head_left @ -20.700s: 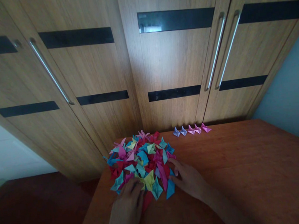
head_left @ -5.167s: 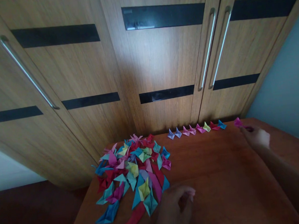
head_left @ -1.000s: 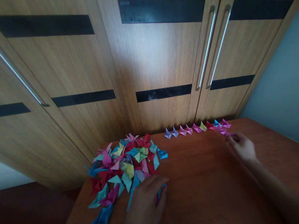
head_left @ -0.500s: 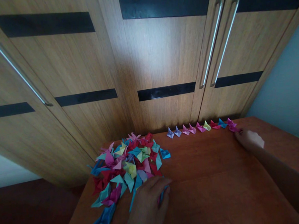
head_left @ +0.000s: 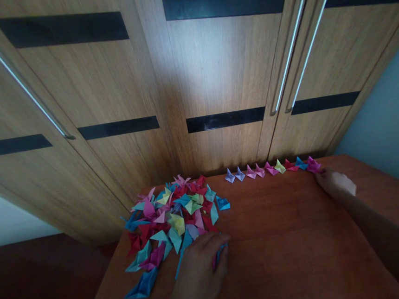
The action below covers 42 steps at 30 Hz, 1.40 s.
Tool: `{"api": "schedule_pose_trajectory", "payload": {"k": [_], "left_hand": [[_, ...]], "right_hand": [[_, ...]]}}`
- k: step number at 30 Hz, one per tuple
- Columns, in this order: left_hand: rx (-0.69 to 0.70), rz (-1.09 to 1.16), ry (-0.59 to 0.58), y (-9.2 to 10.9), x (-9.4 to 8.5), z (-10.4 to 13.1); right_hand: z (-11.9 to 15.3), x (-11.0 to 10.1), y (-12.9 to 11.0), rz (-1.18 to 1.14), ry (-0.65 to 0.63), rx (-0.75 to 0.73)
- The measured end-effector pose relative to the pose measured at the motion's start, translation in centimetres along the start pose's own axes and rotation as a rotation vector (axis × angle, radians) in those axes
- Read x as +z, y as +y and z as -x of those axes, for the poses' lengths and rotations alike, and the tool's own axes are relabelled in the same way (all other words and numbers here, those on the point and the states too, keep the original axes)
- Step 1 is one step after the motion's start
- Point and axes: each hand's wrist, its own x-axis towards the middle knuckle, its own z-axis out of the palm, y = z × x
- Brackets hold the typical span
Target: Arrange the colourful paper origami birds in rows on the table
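The left hand grips folded blue and magenta paper; the right hand's fingers pinch close around magenta origami.

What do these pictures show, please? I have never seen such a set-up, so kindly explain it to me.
There is no robot: these are a person's bare hands, seen by one camera worn on the head, looking forward and down. A wooden table stands before a wooden cabinet. On it lie a colourful pile of folded origami papers and, along the back edge, a row of small origami pieces. The left hand holds folded paper, blue and magenta, mostly hidden. The right hand touches the magenta piece ending the row; whether it grips is unclear.
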Motion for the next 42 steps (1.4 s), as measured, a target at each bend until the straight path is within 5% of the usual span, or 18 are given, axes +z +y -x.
{"api": "schedule_pose_trajectory", "payload": {"k": [5, 9, 13, 19, 22, 30, 35, 38, 42], "left_hand": [[0.009, -0.139, 0.110, -2.1, -1.4, -0.4], [-0.114, -0.365, 0.232, -4.9, -3.8, -1.4], [-0.187, -0.483, 0.162, -6.7, -4.7, -3.0], [-0.161, -0.571, 0.051, -6.7, -3.5, -5.1], [-0.173, -0.514, 0.048, -6.5, -3.2, -5.5], [-0.214, -0.031, 0.339, -6.6, -3.6, -5.8], [-0.221, 0.535, 0.460, -3.5, -0.3, -6.9], [-0.242, 0.777, 0.375, -0.6, 3.6, -7.3], [-0.226, 0.793, 0.248, 2.0, 7.8, -6.9]], "right_hand": [[2.2, -1.1, -0.2, -0.119, 0.067, 0.132], [4.7, -1.4, -0.9, -0.186, 0.067, 0.089], [7.8, -0.9, -3.2, -0.269, 0.006, -0.033], [12.1, -0.4, -7.4, -0.383, -0.093, -0.235], [12.8, -0.5, -8.0, -0.407, -0.108, -0.274], [12.9, -1.2, -7.8, -0.474, -0.126, -0.278], [14.4, -2.0, -8.0, -0.638, -0.165, -0.276], [16.0, -2.8, -8.5, -0.883, -0.304, -0.338], [18.0, -4.5, -9.3, -1.133, -0.562, -0.410]]}}
